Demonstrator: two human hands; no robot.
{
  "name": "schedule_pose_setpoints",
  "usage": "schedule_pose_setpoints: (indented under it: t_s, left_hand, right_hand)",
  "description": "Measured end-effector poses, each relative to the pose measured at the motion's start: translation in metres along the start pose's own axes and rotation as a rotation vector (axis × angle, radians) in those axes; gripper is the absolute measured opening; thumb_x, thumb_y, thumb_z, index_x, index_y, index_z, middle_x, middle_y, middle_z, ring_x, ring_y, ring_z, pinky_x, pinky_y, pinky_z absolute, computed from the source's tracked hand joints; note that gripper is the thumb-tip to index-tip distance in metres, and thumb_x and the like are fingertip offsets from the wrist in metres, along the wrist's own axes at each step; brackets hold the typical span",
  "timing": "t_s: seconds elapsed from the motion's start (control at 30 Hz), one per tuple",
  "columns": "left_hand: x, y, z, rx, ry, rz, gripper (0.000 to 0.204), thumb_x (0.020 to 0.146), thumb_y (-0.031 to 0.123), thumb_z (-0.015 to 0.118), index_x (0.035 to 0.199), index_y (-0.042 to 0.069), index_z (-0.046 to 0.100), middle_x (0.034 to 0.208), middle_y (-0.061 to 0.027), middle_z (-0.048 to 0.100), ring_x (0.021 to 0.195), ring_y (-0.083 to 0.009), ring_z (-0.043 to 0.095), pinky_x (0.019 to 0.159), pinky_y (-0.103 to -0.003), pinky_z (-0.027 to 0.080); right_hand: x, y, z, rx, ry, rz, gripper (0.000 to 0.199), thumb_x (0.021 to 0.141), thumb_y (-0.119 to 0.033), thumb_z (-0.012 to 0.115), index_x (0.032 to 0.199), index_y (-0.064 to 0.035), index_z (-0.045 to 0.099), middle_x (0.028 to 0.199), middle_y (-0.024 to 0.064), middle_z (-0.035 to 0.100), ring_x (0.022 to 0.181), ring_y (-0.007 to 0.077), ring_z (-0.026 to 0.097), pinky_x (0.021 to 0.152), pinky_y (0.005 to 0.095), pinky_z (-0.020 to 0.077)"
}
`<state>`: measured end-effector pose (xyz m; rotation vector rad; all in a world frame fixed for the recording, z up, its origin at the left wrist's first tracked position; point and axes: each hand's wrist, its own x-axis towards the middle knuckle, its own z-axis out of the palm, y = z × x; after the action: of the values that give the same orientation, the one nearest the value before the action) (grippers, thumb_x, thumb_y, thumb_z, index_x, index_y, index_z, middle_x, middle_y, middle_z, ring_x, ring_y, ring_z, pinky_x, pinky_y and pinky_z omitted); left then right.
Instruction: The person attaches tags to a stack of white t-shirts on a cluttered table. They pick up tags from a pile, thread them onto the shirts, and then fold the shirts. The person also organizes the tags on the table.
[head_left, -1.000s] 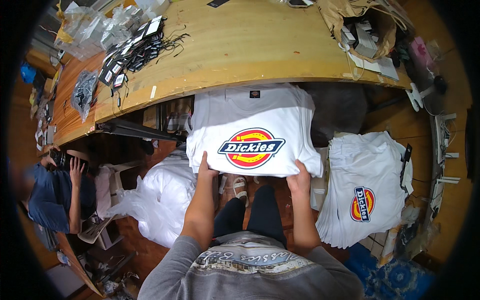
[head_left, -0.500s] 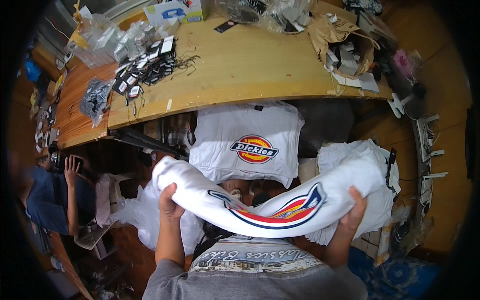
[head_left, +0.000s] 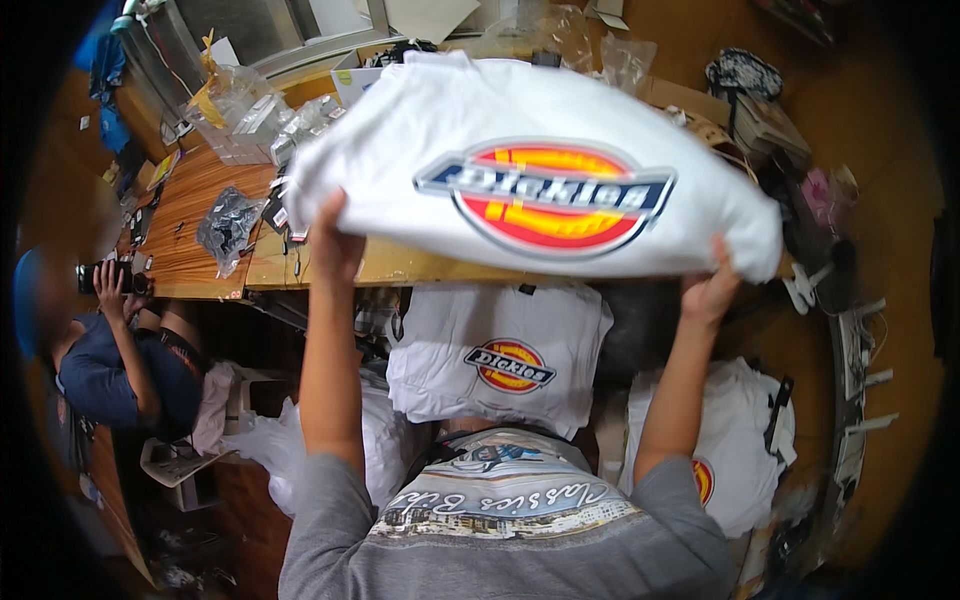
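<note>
A folded white T-shirt (head_left: 400, 120) with a red, yellow and dark blue printed emblem is stretched out in the air over the table. My left hand (head_left: 338, 240) grips its lower left edge, fingers wrapped behind the cloth. At the lower right corner my right hand (head_left: 712, 288) is closed on it too. Below, over my lap, another white T-shirt (head_left: 430, 335) lies flat with the same emblem facing up. A pile of white T-shirts (head_left: 745, 420) stands to my right, a dark tag strip on top.
The wooden table (head_left: 175, 235) spans the front, bearing a crumpled grey plastic bag (head_left: 228, 222) and clear bags of small boxes (head_left: 262, 120). White plastic bags (head_left: 285, 455) lie at my left. Farther left a person (head_left: 120, 370) in dark blue sits holding a dark device.
Both my hands have lifted the T-shirt up and forward, from near my chest to over the table. It has spread from a drooping curve, and its emblem now shows fully.
</note>
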<state>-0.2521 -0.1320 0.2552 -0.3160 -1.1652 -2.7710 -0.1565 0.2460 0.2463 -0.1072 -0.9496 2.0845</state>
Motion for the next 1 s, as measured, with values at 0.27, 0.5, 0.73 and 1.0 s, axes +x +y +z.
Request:
schedule_pose_setpoints:
  t_s: [0.27,0.5,0.73,1.0]
  left_hand:
    - [-0.075,-0.104,-0.103,0.324,0.567,-0.575,0.035,0.071,0.019,0.059,0.100,0.003,0.047,0.094,-0.0078,0.053,0.082,-0.0188,0.054,0.063,-0.032,0.047]
    - [-0.089,-0.063,-0.099,1.246,0.236,-0.998,0.037,0.071,0.038,0.058,0.070,0.001,0.059,0.069,-0.0117,0.058,0.061,-0.0206,0.057,0.057,-0.031,0.047]
    - [-0.020,-0.053,-0.002,2.206,-0.265,-0.475,0.039,0.073,0.039,0.051,0.067,0.001,0.058,0.062,-0.0167,0.056,0.063,-0.0304,0.056,0.056,-0.040,0.043]
    - [0.079,-0.163,-0.070,1.895,-0.267,0.157,0.035,0.076,0.020,0.046,0.110,0.009,0.044,0.118,-0.0101,0.038,0.112,-0.0264,0.032,0.091,-0.045,0.025]
  right_hand:
    - [-0.051,0.101,-0.152,-0.084,0.244,0.685,0.051,0.065,0.006,0.054,0.112,-0.0038,0.040,0.110,0.0085,0.046,0.101,0.0242,0.044,0.089,0.0369,0.0333]
    - [-0.019,0.036,-0.121,-0.764,-0.085,0.844,0.047,0.067,-0.011,0.062,0.109,0.0010,0.044,0.100,0.0115,0.052,0.091,0.0240,0.051,0.077,0.0345,0.0416]
    - [0.046,0.021,-0.060,-1.653,-0.359,0.017,0.028,0.074,-0.021,0.057,0.092,-0.0010,0.053,0.084,0.0157,0.057,0.082,0.0290,0.054,0.072,0.0332,0.0399]
    - [0.078,0.186,0.002,-2.123,-0.733,-0.074,0.048,0.077,-0.037,0.047,0.121,-0.0190,0.035,0.129,0.0115,0.024,0.120,0.0268,0.019,0.094,0.0459,0.0187]
